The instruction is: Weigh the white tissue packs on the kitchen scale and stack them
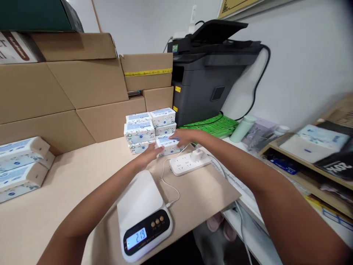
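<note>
Both arms reach forward to a stack of white, blue-printed tissue packs [139, 131] near the back of the table. My right hand [183, 138] grips the right end of the lower front tissue pack [167, 144]. At that pack's left end is my left hand [151, 154], its fingers against the side, so the pack sits between both hands. Other packs stand stacked to the left and behind it. Below my left forearm lies a white digital scale [143, 206] with a lit display [136, 238] reading 2.19.
A white power strip [189, 162] with a plugged-in adapter and cables lies right of the scale. More tissue packs [22, 165] are stacked at the left edge. Cardboard boxes [91, 84] and a black printer [204, 81] line the back. A desk organizer [311, 154] stands right.
</note>
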Available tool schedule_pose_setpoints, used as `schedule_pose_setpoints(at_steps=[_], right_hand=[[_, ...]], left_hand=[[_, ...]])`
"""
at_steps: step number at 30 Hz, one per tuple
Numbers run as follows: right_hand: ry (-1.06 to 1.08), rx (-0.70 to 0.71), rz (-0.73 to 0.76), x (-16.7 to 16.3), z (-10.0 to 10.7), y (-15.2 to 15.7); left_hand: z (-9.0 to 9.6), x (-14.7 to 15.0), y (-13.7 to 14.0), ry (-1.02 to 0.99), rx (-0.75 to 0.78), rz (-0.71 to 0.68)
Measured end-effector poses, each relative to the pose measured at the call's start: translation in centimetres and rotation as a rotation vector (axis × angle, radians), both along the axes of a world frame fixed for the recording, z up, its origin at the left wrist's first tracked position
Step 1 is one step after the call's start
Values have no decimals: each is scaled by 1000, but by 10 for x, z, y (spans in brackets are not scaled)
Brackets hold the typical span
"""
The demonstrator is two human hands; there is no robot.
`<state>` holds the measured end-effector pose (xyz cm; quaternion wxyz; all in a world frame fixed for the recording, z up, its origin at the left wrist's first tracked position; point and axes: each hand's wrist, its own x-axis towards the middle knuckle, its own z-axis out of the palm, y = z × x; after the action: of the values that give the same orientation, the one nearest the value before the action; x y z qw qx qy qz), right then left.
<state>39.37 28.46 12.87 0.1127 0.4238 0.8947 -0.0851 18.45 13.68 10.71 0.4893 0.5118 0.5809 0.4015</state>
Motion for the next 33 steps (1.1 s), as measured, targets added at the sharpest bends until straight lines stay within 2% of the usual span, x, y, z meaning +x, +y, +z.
schedule_pose_setpoints(at_steps=[5,9,12,15,17,19,22,25,27,29,33], right_hand=[[-24,17,-29,-28,4,-14],[-54,37,-75,-44,12,-23],[-55,120,-118,-30,37,-21],[-13,260,-103,-1,71,-30],[93,427,26,13,90,-54],[213,467,232,15,97,-95],[355,382,533,-6,79,-166],[394,251,656,-42,35,-212],[387,154,641,-62,8,-222],[383,79,597,-76,-7,-222],[397,-30,507,-80,-13,-217]], left_hand=[[-4,14,21,-146,-174,28],[6,10,9,-198,-165,39],[23,-8,-20,-244,-53,54],[44,-41,-64,-249,144,34],[53,-63,-97,-205,290,59],[53,-80,-131,-158,357,127],[34,-91,-175,-143,274,157],[6,-92,-205,-126,130,128],[-9,-91,-213,-85,70,168],[-18,-90,-214,-83,59,232],[-30,-80,-207,-168,77,328]])
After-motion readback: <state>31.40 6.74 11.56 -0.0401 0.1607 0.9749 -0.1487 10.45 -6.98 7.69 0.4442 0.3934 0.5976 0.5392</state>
